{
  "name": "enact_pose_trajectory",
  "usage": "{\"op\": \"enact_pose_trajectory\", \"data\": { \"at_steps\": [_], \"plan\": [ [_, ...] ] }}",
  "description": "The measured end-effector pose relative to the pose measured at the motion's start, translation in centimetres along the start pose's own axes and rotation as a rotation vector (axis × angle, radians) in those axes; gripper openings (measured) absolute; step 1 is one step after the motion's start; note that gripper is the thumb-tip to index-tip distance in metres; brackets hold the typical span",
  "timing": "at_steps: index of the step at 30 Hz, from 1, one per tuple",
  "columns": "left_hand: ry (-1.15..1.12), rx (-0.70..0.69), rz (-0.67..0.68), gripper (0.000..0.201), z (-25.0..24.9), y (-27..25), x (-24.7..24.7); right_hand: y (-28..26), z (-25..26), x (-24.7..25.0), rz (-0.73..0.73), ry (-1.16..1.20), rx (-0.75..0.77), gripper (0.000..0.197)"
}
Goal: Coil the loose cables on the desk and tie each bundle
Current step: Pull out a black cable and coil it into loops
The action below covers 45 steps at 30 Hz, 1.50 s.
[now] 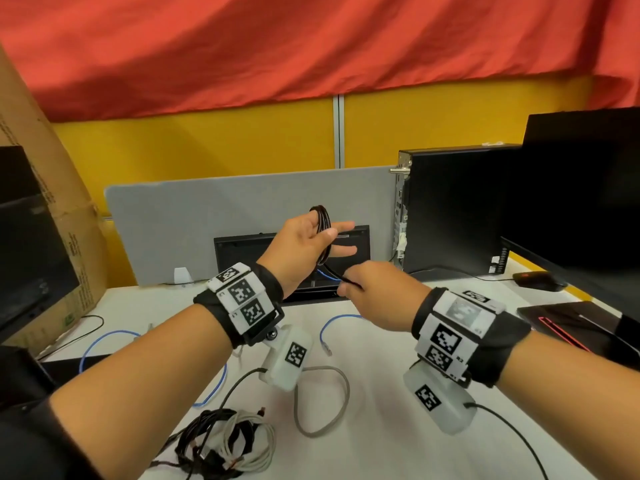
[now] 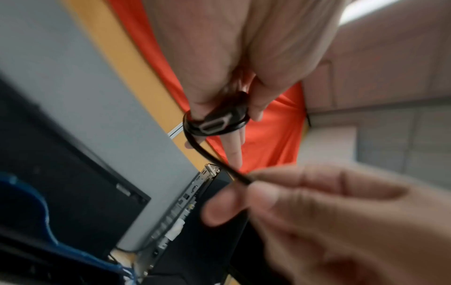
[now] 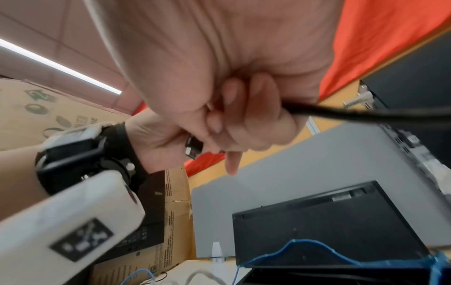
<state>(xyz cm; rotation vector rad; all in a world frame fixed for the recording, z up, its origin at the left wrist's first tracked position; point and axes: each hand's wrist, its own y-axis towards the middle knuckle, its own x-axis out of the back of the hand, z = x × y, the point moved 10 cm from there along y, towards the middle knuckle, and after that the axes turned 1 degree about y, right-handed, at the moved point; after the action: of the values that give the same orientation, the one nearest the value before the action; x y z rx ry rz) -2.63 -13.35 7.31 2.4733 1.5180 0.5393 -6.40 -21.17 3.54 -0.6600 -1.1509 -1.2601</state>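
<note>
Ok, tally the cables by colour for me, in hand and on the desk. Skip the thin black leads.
Black cable, wound on the left hand, its free run pinched by the right hand: 1
Blue runs on the desk: 2 (whether they join, cannot tell)
Grey loop: 1
Black-and-white tangle: 1, strands not countable
Total: 5

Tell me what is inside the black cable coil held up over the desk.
The left hand's fingers pass through the black cable coil; an HDMI plug lies against them. How many fingers are inside is hidden by the coil.
</note>
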Motion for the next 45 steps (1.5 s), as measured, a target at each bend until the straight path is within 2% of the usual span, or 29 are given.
{"op": "enact_pose_trajectory", "data": {
  "at_steps": [3,5,6,8,10,13,15,18,20,22,24,26,28,30,33,38,42,45],
  "plan": [
    [0.293,0.038,-0.032,0.020,0.5,0.1,0.3,-0.7,2.1,3.0,-0.180,-0.239,0.154,0.013],
    [0.493,0.041,-0.025,0.025,0.5,-0.1,0.3,-1.0,3.1,4.3,-0.241,-0.389,0.217,0.016],
    [0.505,0.048,0.018,0.025,0.5,-0.2,-0.3,-1.0,3.4,4.8,-0.254,-0.449,0.253,0.015],
    [0.453,0.087,0.119,0.024,1.3,-0.6,-1.6,-1.0,4.1,5.7,-0.286,-0.579,0.332,0.014],
    [0.379,0.145,0.136,0.028,2.0,-0.8,-1.9,-1.3,4.5,7.1,-0.368,-0.657,0.380,0.014],
    [0.076,0.219,0.148,0.034,2.6,-1.1,-2.6,-1.1,3.8,8.1,-0.415,-0.695,0.284,0.013],
    [-0.104,0.234,0.180,0.042,2.2,-1.3,-3.3,-1.2,3.4,8.4,-0.446,-0.642,0.232,0.015],
    [-0.239,0.230,0.243,0.056,1.5,-1.7,-4.2,-1.2,3.2,8.5,-0.466,-0.431,0.239,0.022],
    [-0.280,0.230,0.260,0.059,1.4,-2.0,-4.6,-0.8,2.1,8.6,-0.481,-0.231,0.200,0.034],
    [-0.332,0.223,0.238,0.055,1.4,-2.1,-4.4,-0.6,0.3,8.6,-0.496,0.098,0.131,0.036],
    [-0.377,0.222,0.214,0.051,1.5,-2.2,-4.2,-0.3,-0.8,7.2,-0.419,0.362,0.088,0.042],
    [-0.404,0.226,0.186,0.050,1.7,-2.1,-3.9,0.0,-0.8,5.5,-0.288,0.480,0.095,0.058],
    [-0.421,0.245,0.165,0.053,1.9,-2.1,-3.8,0.1,-0.5,4.5,-0.213,0.477,0.112,0.072],
    [-0.413,0.267,0.164,0.053,2.1,-2.1,-3.8,0.2,-0.7,4.9,-0.275,0.369,0.106,0.073],
    [-0.382,0.297,0.182,0.054,2.4,-2.1,-4.1,-0.1,-1.3,5.9,-0.459,0.367,0.084,0.053],
    [-0.252,0.305,0.176,0.056,2.1,-2.0,-4.2,0.2,-1.6,5.8,-0.560,0.352,0.042,0.034],
    [-0.085,0.284,0.045,0.057,1.5,-1.5,-2.7,0.3,-1.1,6.1,-0.601,0.179,0.046,0.018],
    [-0.137,0.280,-0.089,0.049,1.8,-1.3,-1.1,0.4,-0.5,6.0,-0.606,0.180,0.104,0.011]
  ]
}}
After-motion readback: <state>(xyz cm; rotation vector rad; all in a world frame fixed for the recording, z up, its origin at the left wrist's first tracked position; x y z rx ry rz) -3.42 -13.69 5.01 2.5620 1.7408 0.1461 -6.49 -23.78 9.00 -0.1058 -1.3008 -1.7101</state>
